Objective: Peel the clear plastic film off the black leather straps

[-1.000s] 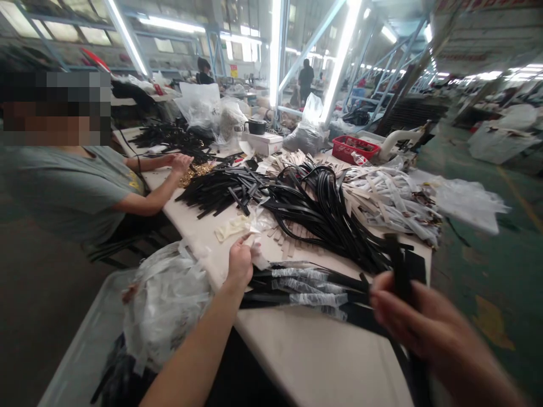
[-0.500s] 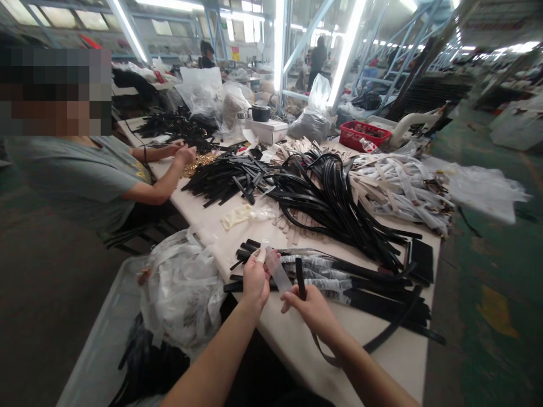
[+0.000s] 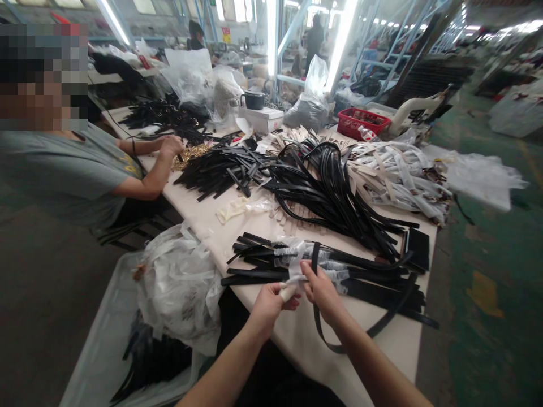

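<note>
My left hand [image 3: 269, 308] is closed in a pinch at the lower end of a translucent plastic sleeve [image 3: 297, 261]. A pale cover sits on one of its fingers. Close beside it on the right, my right hand [image 3: 324, 291] grips a black strap [image 3: 315, 257]. One end of this strap sticks up above the fingers, and the rest loops below the wrist and back onto the table. The right fingertips also meet the plastic sleeve. Behind both hands lie several black straps [image 3: 377, 272] with crinkled clear plastic around their middles.
A large heap of black straps [image 3: 335, 186] covers the table's middle. Pale strips [image 3: 394, 169] lie to its right, a red basket [image 3: 360, 123] behind. A dark phone-like slab [image 3: 418, 249] rests near the right edge. At left sits a co-worker [image 3: 80, 169], above a bag-filled bin [image 3: 178, 288].
My left hand has moved down and right, closer to my right hand. The sleeve now hangs more upright between them. My right hand has shifted slightly right, still gripping the strap.
</note>
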`<state>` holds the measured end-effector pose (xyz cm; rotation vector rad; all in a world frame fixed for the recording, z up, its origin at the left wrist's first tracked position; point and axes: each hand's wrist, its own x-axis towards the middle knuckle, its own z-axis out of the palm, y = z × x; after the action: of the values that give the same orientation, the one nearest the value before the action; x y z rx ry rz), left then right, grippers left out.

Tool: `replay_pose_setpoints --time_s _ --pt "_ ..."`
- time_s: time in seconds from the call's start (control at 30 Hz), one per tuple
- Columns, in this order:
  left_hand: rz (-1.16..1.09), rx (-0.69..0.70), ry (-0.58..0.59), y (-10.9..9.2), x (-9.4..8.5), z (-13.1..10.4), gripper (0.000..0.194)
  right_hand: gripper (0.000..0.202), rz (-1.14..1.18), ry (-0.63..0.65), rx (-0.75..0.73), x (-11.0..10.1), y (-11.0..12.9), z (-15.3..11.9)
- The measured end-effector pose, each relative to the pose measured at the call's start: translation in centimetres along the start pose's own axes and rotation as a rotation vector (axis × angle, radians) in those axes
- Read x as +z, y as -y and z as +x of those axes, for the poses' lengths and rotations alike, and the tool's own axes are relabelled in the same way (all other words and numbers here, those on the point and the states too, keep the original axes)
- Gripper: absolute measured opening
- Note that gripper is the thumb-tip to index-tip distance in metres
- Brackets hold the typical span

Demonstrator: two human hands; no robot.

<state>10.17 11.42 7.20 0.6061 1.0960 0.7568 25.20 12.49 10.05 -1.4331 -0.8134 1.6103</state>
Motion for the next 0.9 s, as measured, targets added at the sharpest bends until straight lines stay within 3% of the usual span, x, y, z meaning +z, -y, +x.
replay_pose_setpoints --time_s 0.07,0.13,0.27,0.47,0.73,0.9 --pt "-0.149 0.006 -0.079 -0.5 -0.2 0.4 0.034 0.051 0.011 -0.002 -0.056 -0.4 0.8 -1.3" --pt "-0.299 0.009 -0.132 -1.1 -0.3 0.7 0.033 0.052 -0.033 0.083 -0.066 -0.5 0.8 -3.0" --pt "-0.445 -0.006 -0.175 -2.0 0.2 1.4 0.031 0.058 -0.033 0.259 0.098 0.4 -0.6 -5.7" --pt "-0.435 0.04 -0.122 -2.4 1.2 1.5 0.032 0.06 0.027 0.382 0.186 1.9 -1.5 -6.0" --pt "-0.393 0.009 -0.09 -2.8 1.5 0.7 0.037 0.059 -0.017 0.363 0.183 1.9 -1.7 -5.0" --pt "-0.258 0.012 -0.057 -2.5 1.2 -0.3 0.041 0.06 -0.052 0.35 0.24 1.8 -2.3 -5.0"
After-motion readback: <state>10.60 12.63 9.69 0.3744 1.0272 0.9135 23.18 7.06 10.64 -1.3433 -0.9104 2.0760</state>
